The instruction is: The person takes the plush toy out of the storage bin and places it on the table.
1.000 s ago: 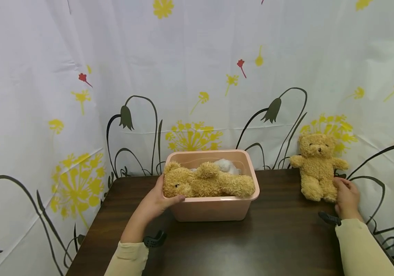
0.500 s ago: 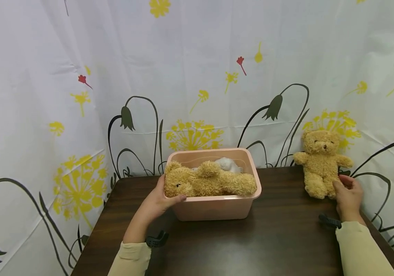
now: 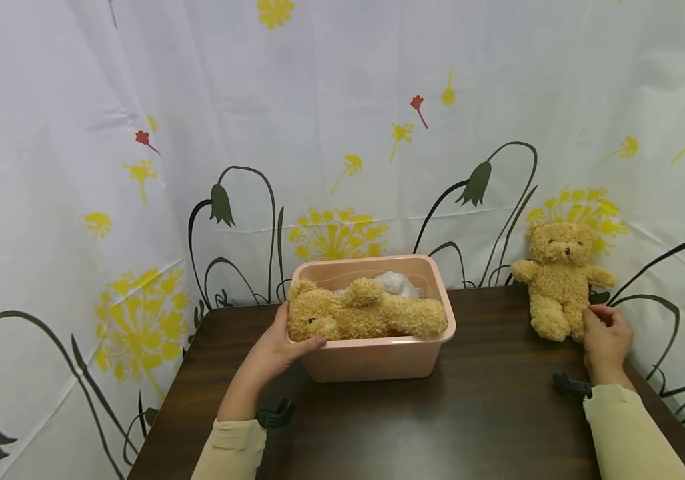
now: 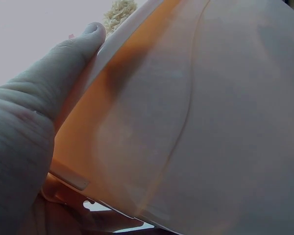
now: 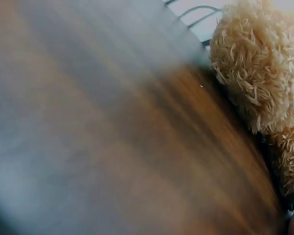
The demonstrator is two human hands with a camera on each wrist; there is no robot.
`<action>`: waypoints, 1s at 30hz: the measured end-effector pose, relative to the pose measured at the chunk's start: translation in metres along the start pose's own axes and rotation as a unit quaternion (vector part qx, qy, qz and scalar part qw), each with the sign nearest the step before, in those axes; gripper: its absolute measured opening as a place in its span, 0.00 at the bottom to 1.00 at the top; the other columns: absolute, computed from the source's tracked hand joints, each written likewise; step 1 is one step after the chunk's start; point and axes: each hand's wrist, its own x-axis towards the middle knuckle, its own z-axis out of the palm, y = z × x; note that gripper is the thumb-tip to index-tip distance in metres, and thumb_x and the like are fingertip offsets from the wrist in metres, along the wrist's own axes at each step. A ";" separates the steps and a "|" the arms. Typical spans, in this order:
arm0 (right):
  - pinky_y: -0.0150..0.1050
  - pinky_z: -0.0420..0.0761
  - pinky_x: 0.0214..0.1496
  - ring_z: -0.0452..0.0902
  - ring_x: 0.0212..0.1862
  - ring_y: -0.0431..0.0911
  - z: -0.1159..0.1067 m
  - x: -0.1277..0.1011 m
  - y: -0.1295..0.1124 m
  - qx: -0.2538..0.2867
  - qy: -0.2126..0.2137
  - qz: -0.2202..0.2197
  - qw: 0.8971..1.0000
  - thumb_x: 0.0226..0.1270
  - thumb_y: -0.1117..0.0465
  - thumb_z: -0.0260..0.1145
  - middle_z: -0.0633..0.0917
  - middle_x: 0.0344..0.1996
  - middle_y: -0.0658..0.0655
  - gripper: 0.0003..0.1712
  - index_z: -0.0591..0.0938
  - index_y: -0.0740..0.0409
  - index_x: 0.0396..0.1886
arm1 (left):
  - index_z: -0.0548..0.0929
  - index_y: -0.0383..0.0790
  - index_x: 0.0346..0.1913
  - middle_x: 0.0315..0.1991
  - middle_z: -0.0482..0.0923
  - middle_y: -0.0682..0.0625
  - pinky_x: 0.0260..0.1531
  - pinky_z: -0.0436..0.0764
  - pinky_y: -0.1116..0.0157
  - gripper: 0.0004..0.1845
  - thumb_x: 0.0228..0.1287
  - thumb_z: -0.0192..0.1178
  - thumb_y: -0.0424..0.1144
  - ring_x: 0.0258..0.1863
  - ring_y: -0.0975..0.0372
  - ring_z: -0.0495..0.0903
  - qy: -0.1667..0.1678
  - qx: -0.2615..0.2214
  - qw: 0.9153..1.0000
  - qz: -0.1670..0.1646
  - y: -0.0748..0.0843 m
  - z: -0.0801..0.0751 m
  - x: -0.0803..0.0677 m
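My left hand (image 3: 273,347) grips the front left corner of a pink plastic bin (image 3: 372,360), thumb over the rim. The left wrist view shows the thumb (image 4: 63,63) along the rim and other fingers underneath. Inside the bin a curly tan teddy bear (image 3: 360,317) lies on its side, head to the left. Behind it is a white, partly hidden thing (image 3: 398,283). At the far right my right hand (image 3: 608,340) pinches the leg of a second tan teddy bear (image 3: 560,287), upright against the curtain. Its fur fills the right side of the right wrist view.
Bin and bear are at the back of a dark brown wooden table (image 3: 414,427). A white curtain (image 3: 342,100) with printed flowers hangs right behind the table and along both sides. Each wrist wears a black strap with a camera (image 3: 276,415).
The head view has shifted slightly. My left hand keeps its grip on the bin. The right hand stays at the standing bear's leg and now covers more of that foot.
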 end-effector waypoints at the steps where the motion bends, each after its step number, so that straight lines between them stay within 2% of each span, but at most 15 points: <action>1: 0.24 0.72 0.29 0.72 0.33 0.37 -0.001 -0.001 -0.002 -0.010 -0.003 0.007 1.000 0.71 0.67 0.73 0.83 0.32 0.42 0.09 0.89 0.63 0.49 | 0.40 0.52 0.90 0.87 0.57 0.35 0.78 0.66 0.33 0.69 0.61 0.76 0.69 0.83 0.38 0.64 0.001 0.001 1.000 0.001 0.000 0.001 0.001; 5: 0.22 0.75 0.34 0.75 0.40 0.35 -0.007 -0.006 -0.020 -0.013 -0.022 0.062 0.998 0.76 0.62 0.73 0.86 0.36 0.38 0.11 0.90 0.58 0.53 | 0.41 0.52 0.90 0.86 0.59 0.34 0.77 0.67 0.34 0.68 0.61 0.76 0.69 0.82 0.38 0.65 0.005 -0.002 1.000 0.003 0.002 0.003 0.002; 7: 0.21 0.75 0.36 0.76 0.41 0.34 -0.009 -0.010 -0.030 -0.014 -0.017 0.063 0.998 0.76 0.62 0.72 0.86 0.35 0.37 0.09 0.91 0.57 0.52 | 0.42 0.52 0.90 0.85 0.59 0.33 0.77 0.67 0.34 0.68 0.61 0.76 0.68 0.82 0.37 0.65 0.005 -0.004 1.000 0.006 0.003 0.004 0.002; 11: 0.22 0.72 0.34 0.74 0.37 0.35 -0.001 -0.024 -0.053 -0.022 0.036 0.004 0.999 0.74 0.65 0.70 0.84 0.32 0.38 0.05 0.92 0.55 0.42 | 0.42 0.51 0.90 0.84 0.61 0.33 0.77 0.67 0.34 0.68 0.61 0.76 0.68 0.82 0.37 0.66 0.004 -0.004 1.000 0.010 0.003 0.004 0.003; 14: 0.25 0.70 0.37 0.72 0.38 0.37 0.018 -0.037 -0.084 -0.008 0.047 -0.035 0.998 0.74 0.65 0.68 0.81 0.34 0.41 0.05 0.90 0.56 0.40 | 0.42 0.52 0.90 0.84 0.61 0.34 0.77 0.68 0.34 0.69 0.60 0.76 0.69 0.82 0.38 0.66 0.005 -0.001 1.000 0.008 0.003 0.004 0.005; 17: 0.28 0.72 0.39 0.73 0.39 0.39 0.047 -0.049 -0.120 0.030 0.003 -0.041 0.999 0.76 0.64 0.69 0.81 0.37 0.45 0.04 0.89 0.59 0.43 | 0.40 0.52 0.90 0.85 0.60 0.34 0.76 0.68 0.34 0.70 0.60 0.75 0.71 0.82 0.38 0.66 0.003 0.007 1.000 0.003 0.002 0.002 0.005; 20: 0.28 0.76 0.43 0.76 0.42 0.42 0.085 -0.065 -0.153 0.070 -0.067 -0.065 0.993 0.77 0.66 0.69 0.83 0.41 0.49 0.05 0.88 0.64 0.46 | 0.39 0.52 0.90 0.85 0.59 0.34 0.76 0.68 0.34 0.70 0.60 0.75 0.71 0.83 0.37 0.65 -0.001 0.007 1.000 -0.004 0.001 0.001 0.003; 23: 0.29 0.78 0.48 0.78 0.45 0.43 0.127 -0.085 -0.184 0.098 -0.134 -0.103 0.981 0.76 0.68 0.69 0.84 0.41 0.51 0.04 0.88 0.65 0.44 | 0.40 0.52 0.90 0.85 0.60 0.34 0.76 0.68 0.34 0.70 0.60 0.76 0.70 0.82 0.38 0.65 -0.002 -0.002 1.000 -0.003 0.000 0.001 0.001; 25: 0.30 0.78 0.49 0.79 0.44 0.43 0.155 -0.100 -0.204 0.102 -0.173 -0.134 0.970 0.76 0.69 0.69 0.84 0.39 0.51 0.03 0.88 0.62 0.42 | 0.40 0.52 0.90 0.85 0.60 0.34 0.76 0.68 0.34 0.70 0.60 0.76 0.70 0.82 0.38 0.65 -0.002 -0.005 1.000 -0.001 -0.001 0.001 0.001; 28: 0.33 0.76 0.50 0.79 0.43 0.42 0.192 -0.123 -0.230 0.088 -0.214 -0.180 0.956 0.77 0.68 0.69 0.84 0.37 0.48 0.05 0.89 0.57 0.40 | 0.40 0.52 0.90 0.85 0.60 0.34 0.77 0.68 0.34 0.69 0.60 0.76 0.69 0.82 0.38 0.65 -0.003 -0.006 1.000 0.001 0.000 0.000 0.000; 30: 0.34 0.75 0.48 0.78 0.42 0.42 0.214 -0.137 -0.242 0.094 -0.235 -0.205 0.945 0.78 0.68 0.68 0.83 0.35 0.48 0.05 0.88 0.57 0.40 | 0.40 0.52 0.90 0.85 0.60 0.33 0.76 0.68 0.34 0.69 0.60 0.76 0.69 0.82 0.37 0.65 -0.003 -0.003 1.000 0.004 0.000 0.000 0.001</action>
